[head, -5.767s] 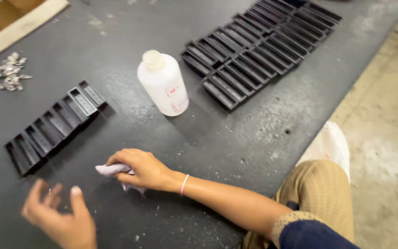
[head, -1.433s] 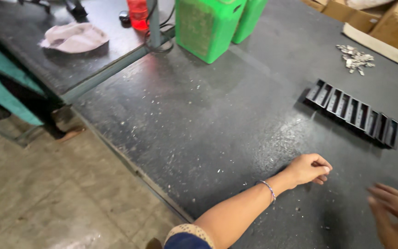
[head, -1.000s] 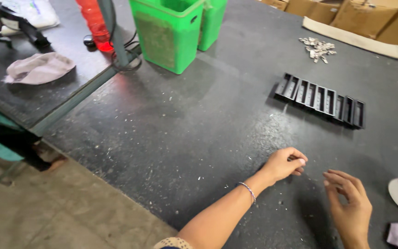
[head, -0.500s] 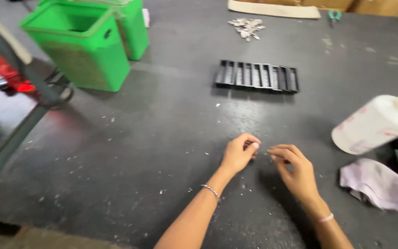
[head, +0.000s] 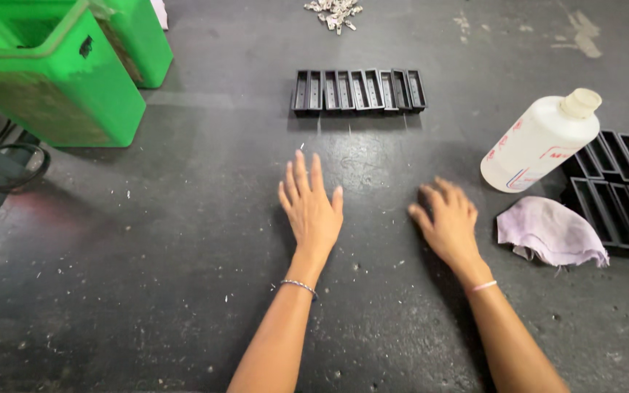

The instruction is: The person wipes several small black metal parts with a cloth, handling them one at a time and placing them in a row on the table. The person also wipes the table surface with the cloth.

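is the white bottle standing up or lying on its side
Lying on its side. The white bottle rests along the dark table, its capped neck pointing up-right, beside the pink cloth.

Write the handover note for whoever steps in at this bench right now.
Left hand: open, flat on the dark table, holding nothing.
Right hand: open, palm down, empty.
Row of black trays lies just ahead of both hands.
White bottle and pinkish cloth sit right of the right hand, more black trays beyond.
Done or left: not visible from here.
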